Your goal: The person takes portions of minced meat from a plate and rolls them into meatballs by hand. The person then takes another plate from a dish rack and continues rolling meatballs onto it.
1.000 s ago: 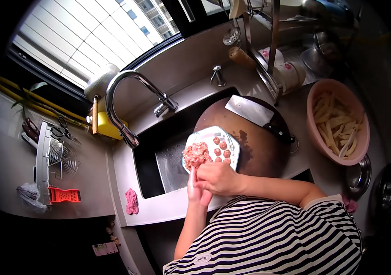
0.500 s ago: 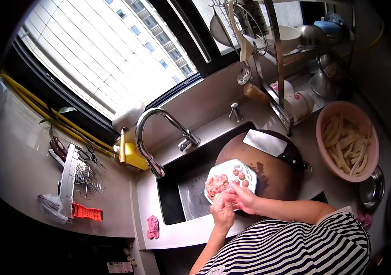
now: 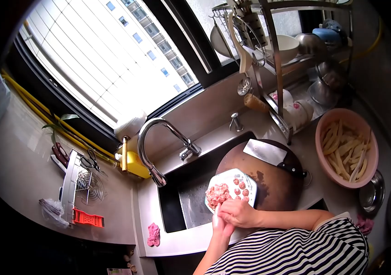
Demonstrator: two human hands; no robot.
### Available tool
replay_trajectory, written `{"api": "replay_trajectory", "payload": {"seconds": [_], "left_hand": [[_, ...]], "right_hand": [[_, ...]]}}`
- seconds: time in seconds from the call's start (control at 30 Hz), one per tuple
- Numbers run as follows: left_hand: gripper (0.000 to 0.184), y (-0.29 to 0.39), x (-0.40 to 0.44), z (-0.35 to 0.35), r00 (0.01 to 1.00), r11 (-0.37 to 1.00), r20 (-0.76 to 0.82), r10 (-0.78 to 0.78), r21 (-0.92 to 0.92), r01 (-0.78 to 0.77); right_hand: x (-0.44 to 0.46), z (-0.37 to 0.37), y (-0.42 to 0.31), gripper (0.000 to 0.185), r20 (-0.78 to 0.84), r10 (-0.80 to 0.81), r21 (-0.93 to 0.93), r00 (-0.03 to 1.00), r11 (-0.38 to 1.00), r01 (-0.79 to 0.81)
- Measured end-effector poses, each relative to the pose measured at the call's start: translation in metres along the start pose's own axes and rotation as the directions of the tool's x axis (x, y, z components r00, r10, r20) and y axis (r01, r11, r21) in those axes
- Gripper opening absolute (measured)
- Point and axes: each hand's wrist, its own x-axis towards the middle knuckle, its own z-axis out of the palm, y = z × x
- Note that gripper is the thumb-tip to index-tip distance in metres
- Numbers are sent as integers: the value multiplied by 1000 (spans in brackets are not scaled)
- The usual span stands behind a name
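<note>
My left hand (image 3: pixel 223 225) is turned up at the front rim of a white plate (image 3: pixel 227 176), its fingers partly covered. Over it my right hand (image 3: pixel 239 212) is closed, fingers curled, the two hands pressed together; anything between them is hidden. On the plate lie a mound of raw minced meat (image 3: pixel 217 194) at the left and several small meatballs (image 3: pixel 242 185) at the right. The plate overlaps the left part of a round brown cutting board (image 3: pixel 278 190), which spans the sink. A cleaver (image 3: pixel 265 151) rests flat at the board's far side.
The sink (image 3: pixel 191 208) and chrome faucet (image 3: pixel 146 133) are left of the board. A pink basin (image 3: pixel 373 158) of pale strips and a metal bowl (image 3: pixel 378 190) stand right. Behind is a dish rack (image 3: pixel 275 59). A pink cloth (image 3: pixel 153 234) lies on the left counter edge.
My right hand has turned over, from beside my left hand to on top of it. Both hands are slightly lower in view. The meat and meatballs look unchanged.
</note>
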Motion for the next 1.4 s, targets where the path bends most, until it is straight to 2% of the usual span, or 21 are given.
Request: {"api": "replay_trajectory", "payload": {"seconds": [0.13,0.2,0.23,0.27,0.33,0.37,0.4,0.43,0.5,0.57,0.63,0.7,0.8,0.87,0.93,1.07,1.17,1.23,1.3,1.37,1.4], "left_hand": [[37,4,9,7,986,987,-134,-94,-142,75],[43,9,19,-30,948,962,281,-150,-181,206],[48,12,22,-42,866,946,474,-162,-175,273],[54,17,-1,2,998,999,47,-33,39,32],[55,8,-2,6,922,829,137,362,406,-386],[55,2,-2,14,820,633,240,519,537,-558],[55,-3,-6,26,771,537,309,557,574,-618],[46,-2,-1,20,711,314,428,558,684,-659],[24,7,-2,27,573,-173,658,489,716,-676],[19,6,5,15,647,-3,544,534,767,-642],[21,14,3,17,594,-31,552,586,747,-664],[24,16,9,6,614,82,459,642,755,-651],[32,17,5,-1,849,664,114,515,574,-480],[29,17,5,-5,925,857,-3,381,377,-351],[27,12,12,-13,952,956,-118,281,119,-267],[24,10,7,-9,992,997,-124,0,-75,-10],[25,7,20,-15,987,994,-154,-42,-107,25],[41,20,11,-18,983,969,7,-182,-167,180],[49,21,1,1,996,999,83,35,14,-36],[53,17,-4,17,962,911,28,273,313,-268],[51,10,2,10,885,762,162,436,456,-459]], "right_hand": [[-1,-1,0,12,-73,-19,135,997,990,29],[-3,-1,6,14,-124,53,217,991,976,-25],[-6,2,10,17,-125,197,323,973,935,-148],[-9,6,15,20,-112,334,425,936,867,-259],[-15,11,32,31,60,582,588,811,636,-500],[-7,10,19,36,219,787,800,577,194,-568],[-8,9,21,37,349,790,809,503,16,-587],[-13,12,24,37,480,766,789,427,-165,-591],[-23,20,37,33,573,704,777,419,-304,-551],[-22,17,37,29,617,671,773,412,-416,-480],[-21,13,41,32,611,691,754,386,-360,-549],[-21,10,43,32,603,685,752,409,-316,-579],[-18,5,36,27,449,704,749,551,39,-662],[-11,8,30,24,177,499,593,848,633,-497],[-3,-1,15,30,131,173,264,976,943,-202],[4,-3,-10,27,91,-58,154,994,987,44],[3,-2,-5,26,55,-24,151,998,988,15],[3,-3,0,25,-40,92,238,995,968,-80],[-2,-2,11,25,-15,280,360,960,897,-256],[-7,5,21,33,165,581,608,797,577,-546],[-11,7,24,36,260,702,707,663,328,-626]]}}
